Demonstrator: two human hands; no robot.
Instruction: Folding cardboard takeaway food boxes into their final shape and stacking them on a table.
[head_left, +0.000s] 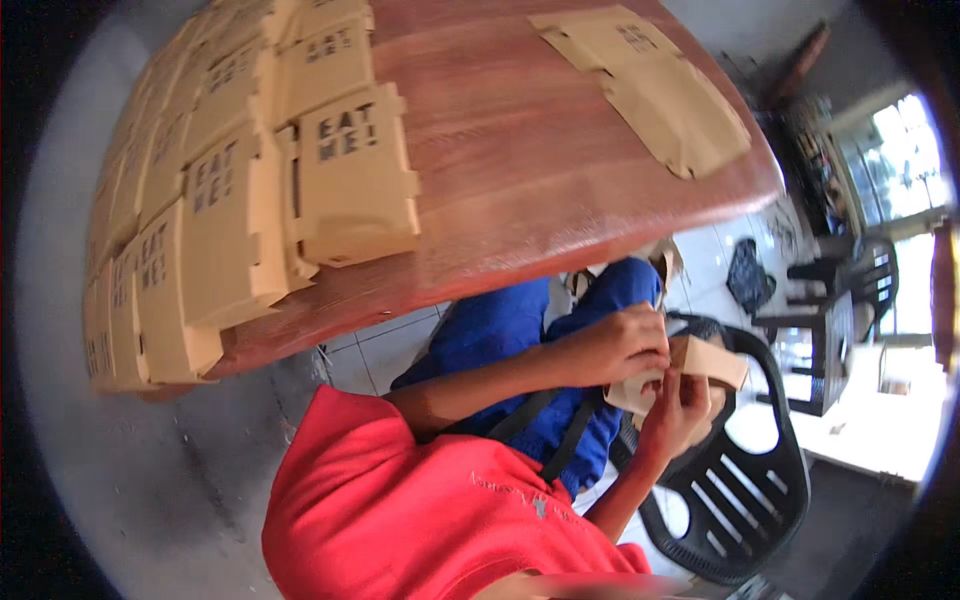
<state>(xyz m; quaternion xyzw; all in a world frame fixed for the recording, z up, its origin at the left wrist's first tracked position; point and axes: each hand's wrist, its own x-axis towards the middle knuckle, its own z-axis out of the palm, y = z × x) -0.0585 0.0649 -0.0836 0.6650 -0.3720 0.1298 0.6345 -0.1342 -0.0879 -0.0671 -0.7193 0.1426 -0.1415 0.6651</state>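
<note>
Both hands worked low on the right of the scene, above the person's lap and beside a black plastic chair [745, 470]. The left hand [622, 345] was curled closed over the top of a small brown cardboard box [700, 365], gripping it, while the right hand [680, 410] pinched its near edge from below, fingers bent shut on the card. The box looked only partly folded: one flap stood out to the right and its body was not yet squared, so I judged the folding under way, with closing left to do. Its long axis ran roughly left to right, the free flap pointing right toward the chair. On the wooden table [520, 150], a stack of flat printed box blanks [250, 190] lay overlapping in rows along the far left, and two more flat blanks [650, 85] lay on the far right, all apparently unfolded, which suggests much of the work remained.
</note>
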